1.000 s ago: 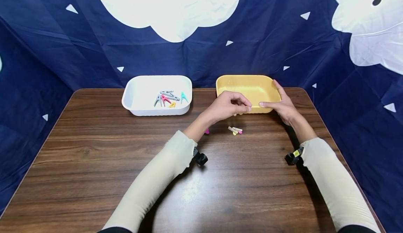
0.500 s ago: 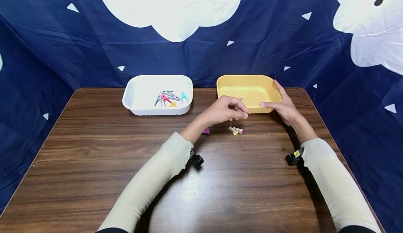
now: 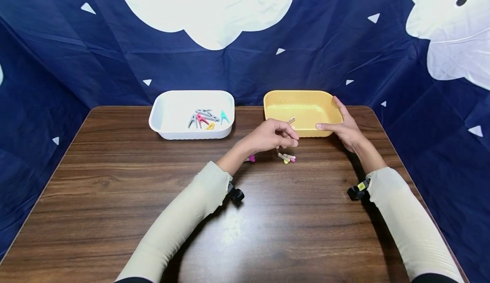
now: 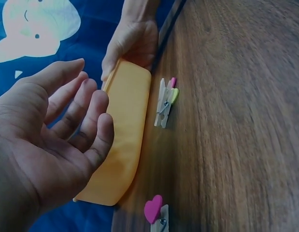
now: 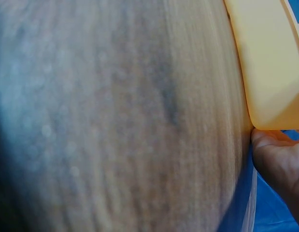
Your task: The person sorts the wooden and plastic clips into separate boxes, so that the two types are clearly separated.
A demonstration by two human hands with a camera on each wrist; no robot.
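Note:
My left hand (image 3: 272, 135) hovers in front of the yellow basin (image 3: 317, 133), palm turned up and fingers loosely curled around nothing, as the left wrist view shows. My right hand (image 3: 346, 130) grips the basin's right front corner, thumb over the front rim and fingers along the side. A wooden clothespin (image 3: 292, 120) lies inside the basin, partly covered by my left hand. On the table before the basin lie two small wooden clothespins (image 4: 163, 102) with pink and yellow ends. Nearer my left wrist is a clothespin with a magenta heart (image 4: 153, 210).
A white basin (image 3: 160, 123) stands at the back left, holding several plastic clips (image 3: 206, 116) in grey, red, teal and yellow. The wooden table (image 3: 95, 181) ends at a dark blue cloth backdrop (image 3: 153, 45) with white cloud shapes.
My left hand has drawn back from over the basin's front rim, towards the left and nearer me, its fingers looser. A clothespin now shows in the basin. The right hand stays put.

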